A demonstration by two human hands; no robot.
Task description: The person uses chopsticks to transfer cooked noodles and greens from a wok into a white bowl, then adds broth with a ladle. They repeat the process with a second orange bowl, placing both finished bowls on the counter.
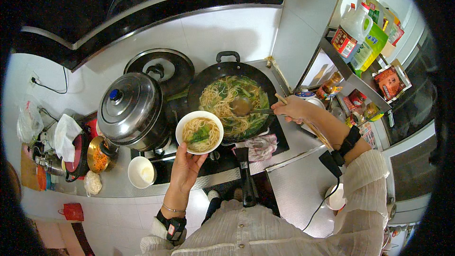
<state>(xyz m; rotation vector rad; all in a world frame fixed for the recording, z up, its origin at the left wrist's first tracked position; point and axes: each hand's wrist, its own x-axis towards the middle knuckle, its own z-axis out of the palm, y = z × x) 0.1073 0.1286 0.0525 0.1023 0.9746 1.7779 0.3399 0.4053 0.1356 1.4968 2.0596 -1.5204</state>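
Observation:
My left hand (187, 165) holds a white bowl (179, 133) from below and its near side, fingers on the wall. Noodles in broth fill it, with green leaves (200, 133) in the middle. In my right hand (292, 109) are a ladle (261, 111) and a pair of wooden chopsticks (316, 131). The ladle's round head sits in the soup inside a black wok (202, 78), and the chopsticks slant back under my forearm. Noodles (220, 94) and leafy greens float in the wok. Its long handle (245, 181) points towards me.
Left of the wok stands a lidded steel pot (129, 110), with a glass lid (174, 62) behind it. A second white bowl (137, 176) and a metal bowl of shredded carrot (93, 154) sit on the counter. A cloth (261, 147) lies beside the wok. Bottles crowd a rack (366, 87) on the right.

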